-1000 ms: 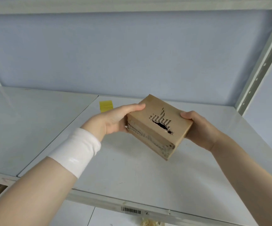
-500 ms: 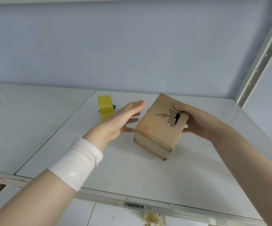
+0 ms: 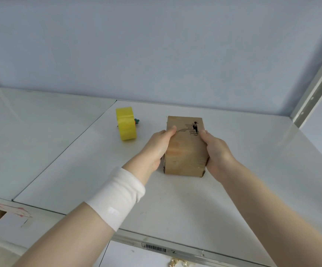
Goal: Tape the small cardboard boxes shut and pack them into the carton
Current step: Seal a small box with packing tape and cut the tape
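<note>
Gripping small box (image 3: 185, 151) with left hand (image 3: 154, 149) and right hand (image 3: 218, 151); seems untaped; tape roll (image 3: 126, 125) left of box; packing not begun.

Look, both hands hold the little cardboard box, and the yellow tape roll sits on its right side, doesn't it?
No. The head view shows the yellow tape roll left of the small cardboard box, not right. The left hand and right hand do both hold the box.

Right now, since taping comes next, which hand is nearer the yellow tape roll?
Left. The left hand grips the box on the side facing the tape roll; the right hand grips its far side.
</note>
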Demonstrator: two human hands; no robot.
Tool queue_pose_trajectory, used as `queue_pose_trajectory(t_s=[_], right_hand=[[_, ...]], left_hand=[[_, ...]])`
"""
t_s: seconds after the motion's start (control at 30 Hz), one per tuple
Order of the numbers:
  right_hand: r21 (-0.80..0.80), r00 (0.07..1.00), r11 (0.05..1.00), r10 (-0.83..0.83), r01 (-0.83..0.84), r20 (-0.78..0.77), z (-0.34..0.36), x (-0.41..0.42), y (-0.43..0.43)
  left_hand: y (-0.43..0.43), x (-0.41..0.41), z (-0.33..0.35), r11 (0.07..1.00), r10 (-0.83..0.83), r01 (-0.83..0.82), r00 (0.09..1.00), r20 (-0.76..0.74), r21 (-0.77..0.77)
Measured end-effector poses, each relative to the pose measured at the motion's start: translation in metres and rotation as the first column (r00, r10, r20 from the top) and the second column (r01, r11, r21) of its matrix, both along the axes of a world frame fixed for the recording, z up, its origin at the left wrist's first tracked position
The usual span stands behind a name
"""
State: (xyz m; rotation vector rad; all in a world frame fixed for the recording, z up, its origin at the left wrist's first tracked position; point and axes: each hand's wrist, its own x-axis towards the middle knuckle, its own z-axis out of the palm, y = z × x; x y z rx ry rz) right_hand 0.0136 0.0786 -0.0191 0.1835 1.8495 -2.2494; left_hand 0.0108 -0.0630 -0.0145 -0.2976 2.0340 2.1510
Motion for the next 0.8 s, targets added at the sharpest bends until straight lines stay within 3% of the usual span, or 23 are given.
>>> queue_pose_trajectory(t_s=[0.13,0.23,0.27,0.33,0.4,0.5,0.57,0.63,0.73,0.8], right_hand=[[0.059,1.000,0.998,-0.024,0.022,0.021,0.006,-0.001,-0.003],[0.187,0.997,0.980,-0.078,0.075,0.009,0.012,-0.002,-0.002],[0.256,0.991,0.958,-0.128,0.130,-0.028,0.017,-0.003,-0.002],[0.355,0.961,0.897,-0.209,0.262,-0.180,0.039,-0.003,-0.006],[0.399,0.936,0.866,-0.187,0.300,-0.299,0.064,0.000,-0.020],[0.446,0.914,0.855,-0.074,0.264,-0.399,0.087,-0.003,-0.057],[0.512,0.912,0.828,-0.001,0.231,-0.411,0.089,-0.012,-0.086],[0.580,0.903,0.780,0.047,0.234,-0.427,0.085,-0.023,-0.113],[0.667,0.885,0.704,0.120,0.243,-0.450,0.074,-0.036,-0.139],[0.736,0.865,0.642,0.225,0.215,-0.449,0.068,-0.042,-0.148]], left_hand=[[-0.006,-0.003,0.002,0.989,-0.039,0.036,0.999,-0.020,-0.143],[-0.027,-0.010,0.021,0.907,-0.059,-0.090,0.940,-0.336,-0.411],[-0.042,-0.013,0.033,0.841,-0.076,-0.194,0.882,-0.465,-0.506],[-0.079,-0.029,0.054,0.599,-0.182,-0.401,0.775,-0.605,-0.693],[-0.120,-0.053,0.056,0.370,-0.246,-0.416,0.819,-0.519,-0.831],[-0.158,-0.065,0.037,0.254,-0.264,-0.204,0.926,-0.271,-0.945],[-0.168,-0.058,0.024,0.263,-0.321,-0.198,0.905,-0.279,-0.944],[-0.172,-0.046,0.015,0.319,-0.371,-0.305,0.831,-0.415,-0.897],[-0.170,-0.017,0.007,0.536,-0.279,-0.483,0.672,-0.686,-0.692],[-0.168,0.001,-0.002,0.602,-0.161,-0.556,0.618,-0.770,-0.573]])
